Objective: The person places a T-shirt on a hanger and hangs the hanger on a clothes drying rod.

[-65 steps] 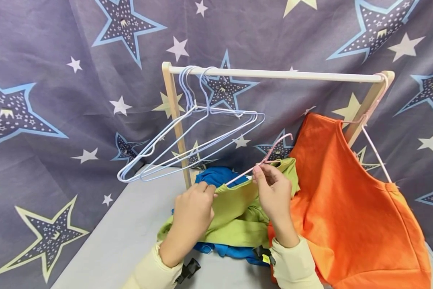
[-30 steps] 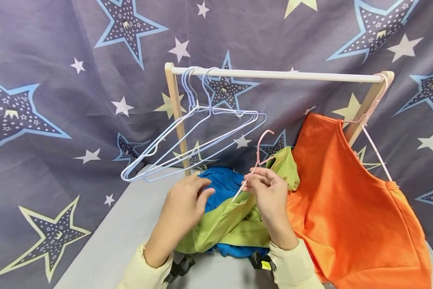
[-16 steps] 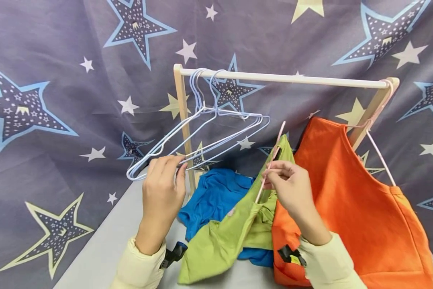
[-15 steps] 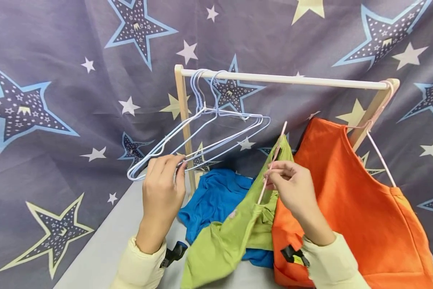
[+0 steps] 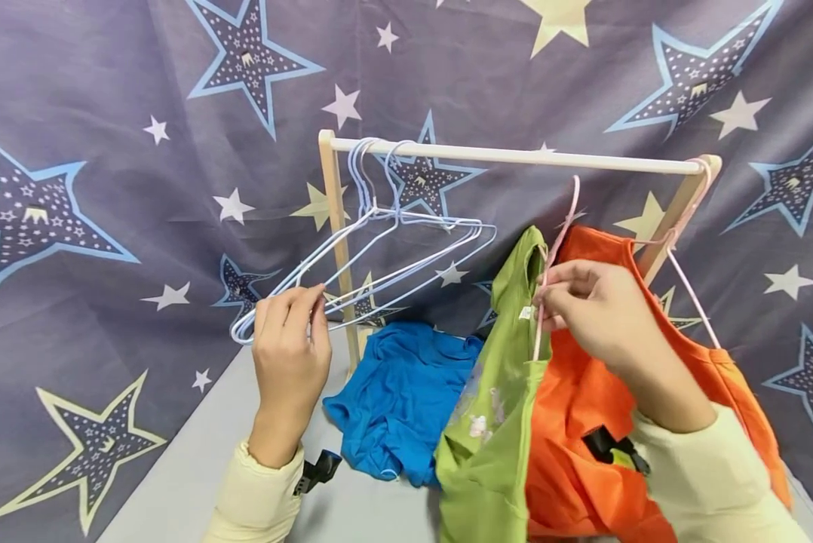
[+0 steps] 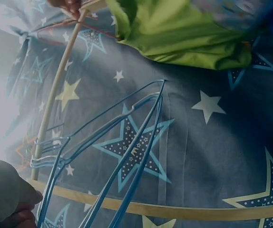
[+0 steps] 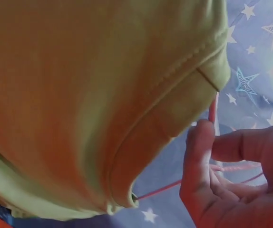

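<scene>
My right hand (image 5: 590, 302) pinches a pink wire hanger (image 5: 573, 204) between thumb and fingers, just below its hook. From this hanger hangs a green sleeveless top (image 5: 488, 452) with a pale print, overlapping the orange garment behind it. In the right wrist view the top's cloth (image 7: 93, 95) fills the left side, and the fingers hold the red-looking wire (image 7: 213, 109). My left hand (image 5: 291, 354) has loosely bent fingers in front of the lower bars of several blue and white hangers (image 5: 372, 279). Whether its fingertips touch them is unclear.
A rack with a white rail (image 5: 515, 156) and wooden posts bears the bare hangers at left. At its right end an orange garment (image 5: 596, 422) hangs on another pink hanger (image 5: 694, 294). A crumpled blue garment (image 5: 400, 400) lies on the pale table (image 5: 203, 460). A star-patterned cloth forms the backdrop.
The left hand has let go of the green top and moved left to the bare hangers. The right hand has raised the pink hanger rightward, and the top now hangs, uncovering the blue garment.
</scene>
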A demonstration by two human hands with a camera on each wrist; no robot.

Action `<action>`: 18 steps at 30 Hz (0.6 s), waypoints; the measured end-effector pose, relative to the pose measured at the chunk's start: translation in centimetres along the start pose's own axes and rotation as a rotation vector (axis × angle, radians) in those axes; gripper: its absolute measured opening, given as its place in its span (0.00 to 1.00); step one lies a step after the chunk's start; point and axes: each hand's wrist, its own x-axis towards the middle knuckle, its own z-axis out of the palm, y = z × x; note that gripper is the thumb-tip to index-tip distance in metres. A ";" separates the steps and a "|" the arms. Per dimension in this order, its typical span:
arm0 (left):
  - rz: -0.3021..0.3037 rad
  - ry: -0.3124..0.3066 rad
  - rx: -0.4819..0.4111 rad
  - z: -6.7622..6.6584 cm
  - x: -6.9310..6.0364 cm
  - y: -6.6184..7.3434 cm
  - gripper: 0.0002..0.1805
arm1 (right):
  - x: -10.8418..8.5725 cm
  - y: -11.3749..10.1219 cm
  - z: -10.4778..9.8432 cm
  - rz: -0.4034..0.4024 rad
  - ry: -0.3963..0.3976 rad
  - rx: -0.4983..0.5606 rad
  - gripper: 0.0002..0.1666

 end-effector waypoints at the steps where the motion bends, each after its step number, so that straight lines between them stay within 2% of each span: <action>1: -0.002 -0.004 0.008 -0.1 0.0 0.0 0.09 | 0.3 -0.4 -0.5 0.002 -0.010 -0.004 0.12; 9: -0.033 -0.053 0.042 -0.3 0.0 -0.3 0.12 | 2.7 -2.5 -4.4 0.068 -0.084 0.002 0.12; 13: -0.049 -0.075 0.056 -0.3 0.0 -0.4 0.13 | 3.9 -3.1 -6.7 0.118 -0.116 0.068 0.08; 16: -0.052 -0.084 0.067 -0.3 0.0 -0.4 0.13 | 4.6 -3.5 -8.6 0.132 -0.125 0.071 0.13; 18: -0.054 -0.085 0.072 -0.3 0.0 -0.4 0.13 | 4.9 -3.8 -9.9 0.131 -0.128 0.019 0.15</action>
